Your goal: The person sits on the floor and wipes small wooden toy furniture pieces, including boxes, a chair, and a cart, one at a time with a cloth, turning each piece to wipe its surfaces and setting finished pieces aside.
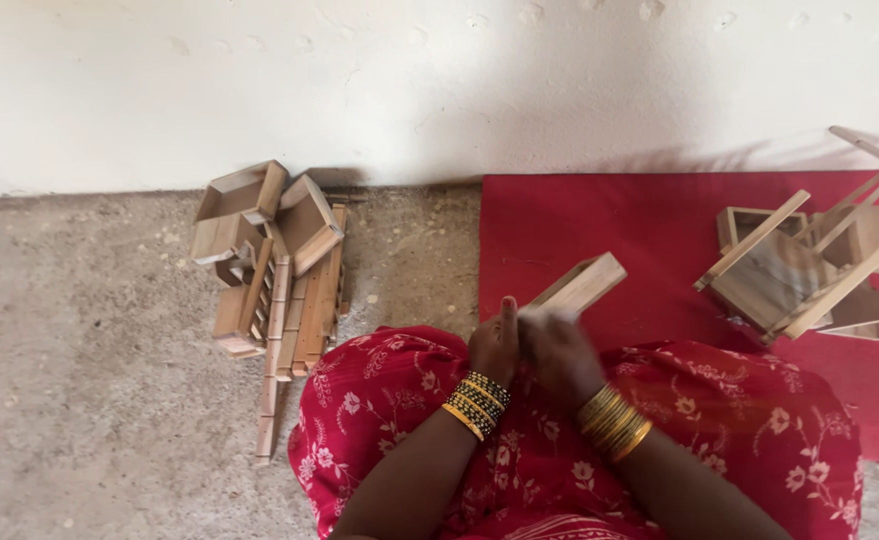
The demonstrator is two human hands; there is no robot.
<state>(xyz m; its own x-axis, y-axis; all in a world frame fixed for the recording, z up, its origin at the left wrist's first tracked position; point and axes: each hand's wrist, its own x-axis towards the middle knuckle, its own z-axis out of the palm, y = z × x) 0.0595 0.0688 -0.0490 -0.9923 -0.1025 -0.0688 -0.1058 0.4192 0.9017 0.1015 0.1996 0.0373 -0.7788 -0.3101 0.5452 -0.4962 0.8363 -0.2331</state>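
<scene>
1. Your left hand sits just above your lap, thumb sticking up. Its grip looks wrapped around the near end of a small wooden box piece.
2. Your right hand is right beside the left one, touching it. It is blurry, so you cannot tell for sure how its grip is set, but it seems to be on the same wooden piece.
3. The wooden box piece is a long, open little frame. It pokes up and away from your hands, tilted toward the right, over the edge of the red mat.
4. You wear gold and dark bangles on the left wrist and gold bangles on the right wrist.
5. Your lap is covered by red cloth with flowers.
6. On the bare floor to your left lies a pile of wooden boxes and slats, close to the white wall.
7. On the red mat to your right sits a heap of wooden frames and boxes, some tilted, well apart from your hands.
</scene>
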